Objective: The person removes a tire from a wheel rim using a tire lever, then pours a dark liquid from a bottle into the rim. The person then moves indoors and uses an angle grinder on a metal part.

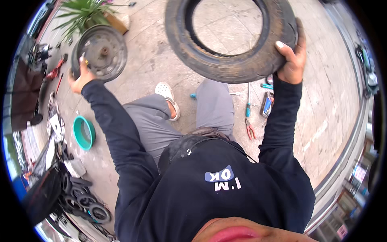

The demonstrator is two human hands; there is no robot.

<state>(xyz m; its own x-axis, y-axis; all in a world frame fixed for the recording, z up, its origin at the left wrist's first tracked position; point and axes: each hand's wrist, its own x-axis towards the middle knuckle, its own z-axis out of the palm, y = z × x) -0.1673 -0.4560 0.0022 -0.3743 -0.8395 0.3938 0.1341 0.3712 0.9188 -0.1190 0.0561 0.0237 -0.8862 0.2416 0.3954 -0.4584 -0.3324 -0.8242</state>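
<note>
My left hand grips the near edge of a round dark metal wheel rim, its thumb over the face and its fingers behind the edge. A worn black rubber tire with brownish dirt on its sidewall is in my right hand. The thumb of that hand presses on the sidewall while the other fingers wrap round the tread. Rim and tire are held well apart, the rim at the left and the tire at the right. Through the tire's open middle I see the paved floor.
A screwdriver, red-handled pliers and a small tool pack lie on the floor by my right leg. At the left stands a teal basin. A potted plant is behind the rim. Several small wheels lie at the lower left.
</note>
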